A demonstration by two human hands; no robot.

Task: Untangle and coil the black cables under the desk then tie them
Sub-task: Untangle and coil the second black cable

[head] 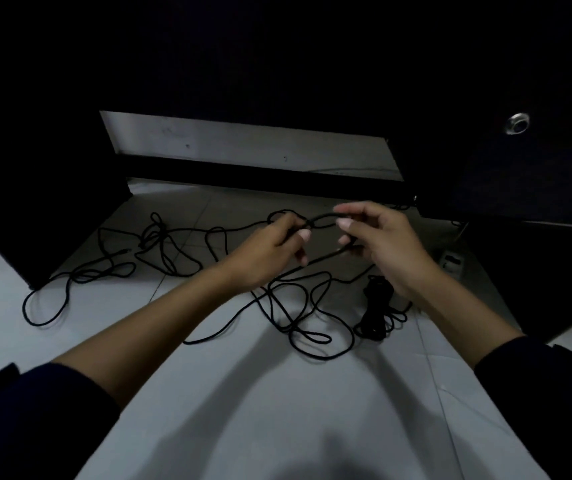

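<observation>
- Head view: left hand (pixel 270 251) and right hand (pixel 381 244) both pinch a small loop of black cable (pixel 322 216), raised above the floor (pixel 243 393) at 12 o'clock.
- Loose tangled cable (pixel 159 247) sprawls from 9 to 6 o'clock; mostly uncoiled.
- One tied bundle (pixel 376 310) lies at 4 o'clock, seemingly finished.
- Judgement: early; most coiling and tying remain.

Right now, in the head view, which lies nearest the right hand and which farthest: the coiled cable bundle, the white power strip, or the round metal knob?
From the right hand:
1. Coiled cable bundle, just below the wrist on the floor.
2. White power strip, to the right by the cabinet.
3. Round metal knob, high up to the right on the dark cabinet.
</observation>
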